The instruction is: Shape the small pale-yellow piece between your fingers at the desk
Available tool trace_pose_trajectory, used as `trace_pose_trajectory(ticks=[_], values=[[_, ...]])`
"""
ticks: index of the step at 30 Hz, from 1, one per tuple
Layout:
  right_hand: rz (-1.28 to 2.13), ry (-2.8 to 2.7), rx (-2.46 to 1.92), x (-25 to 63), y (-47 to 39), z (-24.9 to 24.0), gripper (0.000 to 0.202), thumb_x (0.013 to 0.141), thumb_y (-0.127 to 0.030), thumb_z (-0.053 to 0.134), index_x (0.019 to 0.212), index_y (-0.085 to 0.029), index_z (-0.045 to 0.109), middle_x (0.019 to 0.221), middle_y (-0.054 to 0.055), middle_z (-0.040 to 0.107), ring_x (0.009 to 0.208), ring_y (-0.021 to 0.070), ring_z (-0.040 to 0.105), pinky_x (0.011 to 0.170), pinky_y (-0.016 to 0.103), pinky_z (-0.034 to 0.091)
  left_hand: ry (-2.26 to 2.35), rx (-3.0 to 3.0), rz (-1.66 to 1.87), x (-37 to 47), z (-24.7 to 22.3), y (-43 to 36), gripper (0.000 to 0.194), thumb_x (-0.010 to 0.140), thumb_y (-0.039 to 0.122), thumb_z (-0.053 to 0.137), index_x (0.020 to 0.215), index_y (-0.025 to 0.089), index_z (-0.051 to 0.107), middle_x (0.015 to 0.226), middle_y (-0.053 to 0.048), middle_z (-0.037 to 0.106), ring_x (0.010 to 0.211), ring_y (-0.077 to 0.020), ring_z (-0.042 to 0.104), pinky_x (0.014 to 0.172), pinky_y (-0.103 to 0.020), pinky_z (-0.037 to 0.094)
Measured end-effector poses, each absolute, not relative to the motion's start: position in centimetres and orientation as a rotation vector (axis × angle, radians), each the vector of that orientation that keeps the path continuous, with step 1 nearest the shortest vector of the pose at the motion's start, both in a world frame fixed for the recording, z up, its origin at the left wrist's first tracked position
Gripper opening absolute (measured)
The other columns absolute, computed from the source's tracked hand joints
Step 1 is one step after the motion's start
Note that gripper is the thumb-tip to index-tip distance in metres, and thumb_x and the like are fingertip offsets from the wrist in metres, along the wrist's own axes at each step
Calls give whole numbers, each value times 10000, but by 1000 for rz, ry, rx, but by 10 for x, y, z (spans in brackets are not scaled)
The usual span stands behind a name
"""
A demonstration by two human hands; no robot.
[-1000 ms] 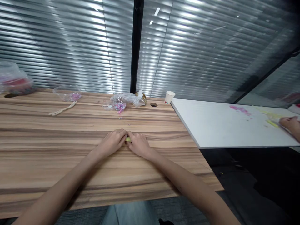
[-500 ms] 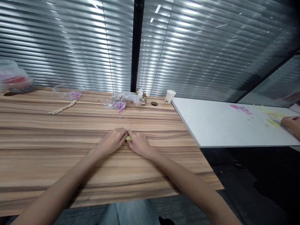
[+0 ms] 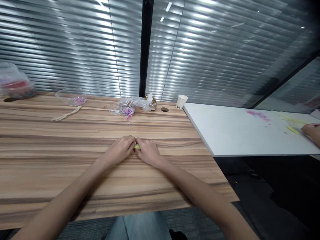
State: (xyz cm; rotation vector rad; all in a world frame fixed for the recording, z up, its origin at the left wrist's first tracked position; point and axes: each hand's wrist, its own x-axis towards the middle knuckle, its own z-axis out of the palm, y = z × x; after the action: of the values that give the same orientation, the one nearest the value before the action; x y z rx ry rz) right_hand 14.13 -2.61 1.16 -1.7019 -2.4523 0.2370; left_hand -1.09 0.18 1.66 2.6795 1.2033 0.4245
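My left hand (image 3: 123,146) and my right hand (image 3: 148,151) meet over the middle of the wooden table (image 3: 75,173). Between their fingertips is a small yellow-green piece (image 3: 137,146), pinched from both sides; its full shape is hidden by the fingers. Just beyond the hands lie two tiny rings, one whitish (image 3: 129,124) and one fainter (image 3: 137,130). Farther back, a clear plastic bag (image 3: 142,104) rests beside a pile of pink and purple bits (image 3: 127,112).
A paper cup (image 3: 181,101) stands by the white table (image 3: 237,133). Clear tubs (image 3: 18,85), a clear bowl (image 3: 71,97) and a cream cord (image 3: 66,114) lie to the left. Another person's hand (image 3: 311,131) is at far right, near a yellow strip (image 3: 293,130).
My hands keep almost the same pose around the yellow-green piece. At far right, the other person's hand has shifted slightly to the right.
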Motion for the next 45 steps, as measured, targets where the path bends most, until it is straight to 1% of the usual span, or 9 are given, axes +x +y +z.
trace_pose_trajectory(ticks=[10, 20, 26, 32, 40, 45], values=[[198, -2443, -1685, 141, -25, 10, 264, 839, -266, 419, 1088, -186, 455, 946, 78, 658, 859, 218, 609, 686, 287, 402, 1214, 2680, 418, -11, 18, 1, 218, 880, 178, 322, 775, 170, 513, 765, -53, 576, 696, -178, 532, 617, -274, 370], [184, -2434, -1679, 142, -25, 8, 267, 836, -282, 424, 1085, -191, 459, 947, 76, 658, 858, 218, 607, 693, 290, 405, 1225, 2660, 454, -10, 19, -1, 234, 883, 197, 333, 779, 174, 540, 756, -49, 582, 689, -178, 536, 612, -271, 376], [226, -2409, -1721, 140, -27, 11, 285, 838, -271, 424, 1109, -190, 452, 960, 86, 655, 871, 218, 607, 698, 287, 403, 1184, 2624, 586, -11, 17, 0, 217, 870, 208, 346, 782, 169, 541, 772, -51, 593, 716, -175, 542, 633, -267, 385], [240, -2373, -1751, 140, -28, 15, 265, 845, -275, 410, 1094, -201, 461, 968, 82, 658, 866, 220, 615, 680, 280, 406, 1243, 2357, 711, -7, 20, 1, 234, 844, 260, 369, 749, 169, 561, 735, -32, 624, 687, -160, 561, 624, -243, 405], [104, -2383, -1714, 140, -29, 11, 256, 839, -216, 386, 1089, -201, 439, 895, 73, 675, 788, 226, 636, 627, 280, 413, 1267, 2262, 738, -7, 25, 0, 262, 818, 286, 410, 790, 166, 641, 796, -34, 682, 726, -167, 595, 662, -239, 415], [39, -2433, -1733, 141, -29, 13, 260, 850, -189, 371, 1106, -203, 413, 890, 74, 673, 779, 216, 636, 630, 275, 423, 1237, 2277, 774, -8, 25, -1, 278, 827, 295, 410, 792, 158, 649, 794, -41, 681, 715, -167, 596, 656, -243, 418]])
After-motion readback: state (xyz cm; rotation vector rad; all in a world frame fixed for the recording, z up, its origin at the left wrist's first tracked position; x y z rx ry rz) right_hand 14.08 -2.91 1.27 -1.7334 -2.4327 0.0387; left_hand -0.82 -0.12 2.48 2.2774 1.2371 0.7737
